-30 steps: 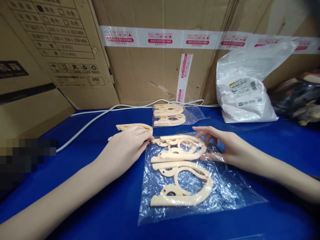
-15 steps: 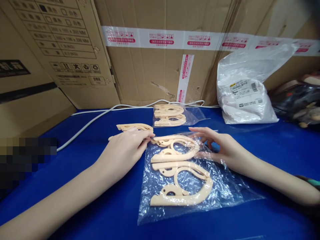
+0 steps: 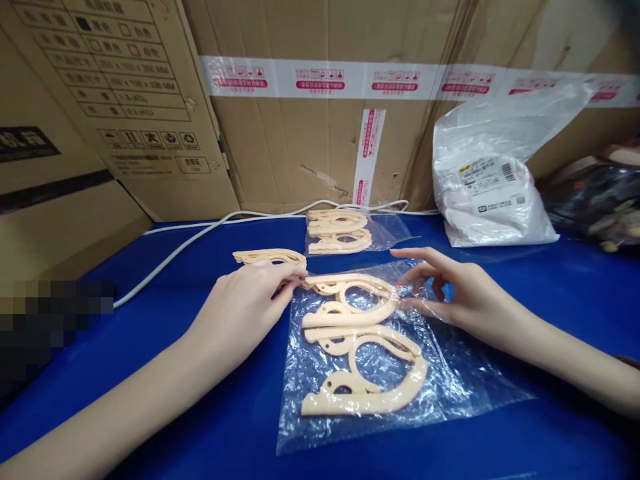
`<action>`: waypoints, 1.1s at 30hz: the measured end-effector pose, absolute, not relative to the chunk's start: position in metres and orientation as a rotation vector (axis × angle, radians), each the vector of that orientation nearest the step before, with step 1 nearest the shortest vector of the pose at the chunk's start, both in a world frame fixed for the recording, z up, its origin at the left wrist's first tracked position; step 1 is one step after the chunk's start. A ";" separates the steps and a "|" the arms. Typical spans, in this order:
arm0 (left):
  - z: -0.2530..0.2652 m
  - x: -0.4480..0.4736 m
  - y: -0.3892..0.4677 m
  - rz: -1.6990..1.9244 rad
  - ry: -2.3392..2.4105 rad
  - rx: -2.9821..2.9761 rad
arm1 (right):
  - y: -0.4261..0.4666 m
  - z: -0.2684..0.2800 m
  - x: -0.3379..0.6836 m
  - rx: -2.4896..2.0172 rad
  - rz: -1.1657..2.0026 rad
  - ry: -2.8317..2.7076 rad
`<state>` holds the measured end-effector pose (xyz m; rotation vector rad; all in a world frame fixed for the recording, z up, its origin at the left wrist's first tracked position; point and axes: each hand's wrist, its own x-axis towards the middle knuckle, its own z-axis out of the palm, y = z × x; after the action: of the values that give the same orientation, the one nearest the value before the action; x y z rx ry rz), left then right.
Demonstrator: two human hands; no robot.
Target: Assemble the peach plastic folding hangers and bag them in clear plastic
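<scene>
A clear plastic bag (image 3: 465, 393) lies on the blue table with two beige folding hangers inside, the upper hanger (image 3: 370, 280) touching the lower hanger (image 3: 360, 402). The thumb and fingers of my left hand (image 3: 255, 293) are pinched at the bag's upper left corner. On the bag's right side is my right hand (image 3: 445, 283), its thumb and index finger apart and the fingertips partly seen through the plastic film, beside the upper hanger's curved end. Another beige hanger (image 3: 270, 255) lies just behind my left hand, which partly hides it.
A second clear bag of beige hangers (image 3: 340, 230) lies farther back. A white cable (image 3: 185, 243) runs along the back of the blue table (image 3: 210, 427). Cardboard boxes (image 3: 295, 147) wall off the rear and left. A white plastic package (image 3: 495, 200) stands at the back right.
My right hand has shifted slightly right, away from the upper hanger. My left hand stays at the bag's corner. The bag with its hangers lies almost where it was.
</scene>
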<state>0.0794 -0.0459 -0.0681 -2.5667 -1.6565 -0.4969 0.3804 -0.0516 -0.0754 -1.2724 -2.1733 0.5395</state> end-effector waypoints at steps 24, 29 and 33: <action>-0.066 0.077 -0.044 -0.459 -1.378 -2.589 | -0.046 -0.082 0.378 -1.255 0.631 -2.137; -0.063 0.078 -0.044 -0.381 -1.269 -2.639 | -0.048 -0.081 0.377 -1.268 0.592 -2.152; -0.065 0.078 -0.042 -0.383 -1.266 -2.652 | -0.050 -0.081 0.375 -1.283 0.565 -2.165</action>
<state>0.0777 -0.0419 -0.0651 -2.6516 -1.2664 -0.3831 0.3749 -0.0499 -0.0805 -1.2834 -2.1655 0.5654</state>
